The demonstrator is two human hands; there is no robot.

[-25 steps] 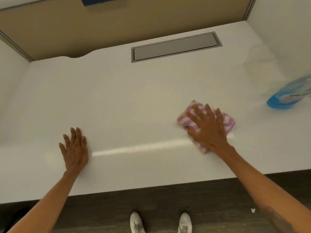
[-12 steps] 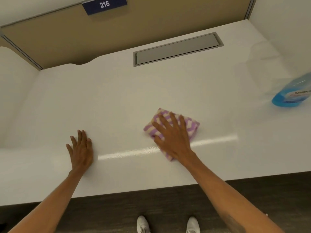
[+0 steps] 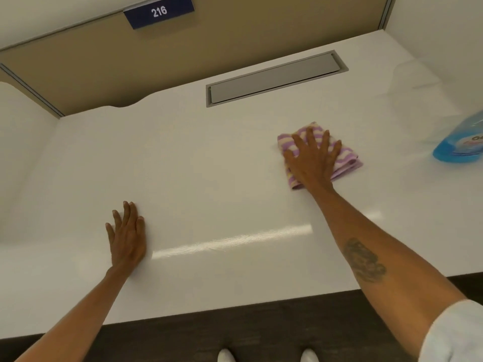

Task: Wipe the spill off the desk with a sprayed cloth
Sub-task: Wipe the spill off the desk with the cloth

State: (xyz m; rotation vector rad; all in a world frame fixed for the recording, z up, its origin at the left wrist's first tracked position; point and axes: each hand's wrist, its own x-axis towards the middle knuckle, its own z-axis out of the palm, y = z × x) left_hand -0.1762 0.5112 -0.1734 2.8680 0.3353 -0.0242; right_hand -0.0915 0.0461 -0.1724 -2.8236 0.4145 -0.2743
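Note:
A folded purple and cream striped cloth [image 3: 346, 159] lies on the white desk [image 3: 209, 165], right of centre. My right hand [image 3: 311, 160] presses flat on top of it with fingers spread, covering most of the cloth. My left hand [image 3: 128, 237] rests palm down on the bare desk near the front left, holding nothing. A wet sheen [image 3: 230, 241] streaks the desk between my arms. A blue spray bottle [image 3: 460, 145] stands at the right edge, partly cut off by the frame.
A grey cable hatch [image 3: 274, 78] is set into the desk at the back. Tan partition with a "216" sign [image 3: 159, 11] behind, white side panels left and right. Dark floor and white shoes show below the front edge.
My right hand slid the cloth leftward, then back to the right and farther from me. The left hand stayed planted on the desk. The view tilted up a little.

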